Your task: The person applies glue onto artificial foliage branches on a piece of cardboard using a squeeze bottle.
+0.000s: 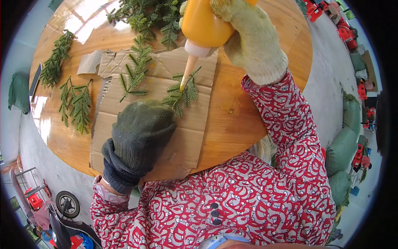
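My right hand point(253, 39), in a pale knit glove, grips an orange squeeze bottle point(207, 25) tipped nozzle down. Its long tan nozzle point(189, 71) reaches a small green fir sprig point(189, 92) lying on a sheet of brown cardboard point(192, 133). Low over the cardboard, just left of that sprig, is my left hand point(143, 128) in a dark glove. Its fingers are curled under and hidden, so what they hold cannot be seen. Above it lies a longer fir sprig point(136, 70), pointing toward the glove.
A round wooden table point(232, 120) carries the cardboard. More greenery is piled at its far side point(145, 16). Two loose bunches, a sprig point(76, 103) and a thicker one point(56, 60), lie on the left. Green sacks point(342, 149) line the floor at right; a scooter point(68, 222) stands lower left.
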Demonstrator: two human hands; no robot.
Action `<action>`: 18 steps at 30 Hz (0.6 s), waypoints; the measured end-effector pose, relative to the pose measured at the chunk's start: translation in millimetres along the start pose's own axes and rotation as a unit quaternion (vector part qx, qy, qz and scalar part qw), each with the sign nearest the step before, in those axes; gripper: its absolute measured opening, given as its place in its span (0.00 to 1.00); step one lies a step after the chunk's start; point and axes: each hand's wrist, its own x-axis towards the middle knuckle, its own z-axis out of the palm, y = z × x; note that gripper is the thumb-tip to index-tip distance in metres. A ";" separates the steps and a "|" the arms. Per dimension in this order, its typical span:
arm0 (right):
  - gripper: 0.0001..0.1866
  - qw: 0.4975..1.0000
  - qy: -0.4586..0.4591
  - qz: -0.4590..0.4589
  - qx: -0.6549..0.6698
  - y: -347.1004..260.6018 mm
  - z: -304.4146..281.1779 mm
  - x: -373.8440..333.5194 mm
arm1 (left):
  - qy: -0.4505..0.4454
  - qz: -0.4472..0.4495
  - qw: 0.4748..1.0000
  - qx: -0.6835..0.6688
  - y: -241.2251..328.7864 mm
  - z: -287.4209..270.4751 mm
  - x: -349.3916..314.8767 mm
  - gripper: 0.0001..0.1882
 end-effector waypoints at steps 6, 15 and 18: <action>0.16 1.000 0.003 -0.001 0.000 -0.3 2.1 1.1 | 0.052 0.061 0.997 0.015 -3.4 2.9 -9.2 0.12; 0.16 1.000 -0.008 0.010 -0.020 0.1 -2.5 1.0 | 0.140 0.034 0.986 0.084 9.6 -8.4 5.8 0.19; 0.15 0.998 0.041 0.031 -0.022 -7.2 10.6 -1.3 | -0.044 -0.023 0.990 0.133 21.7 -14.3 13.8 0.19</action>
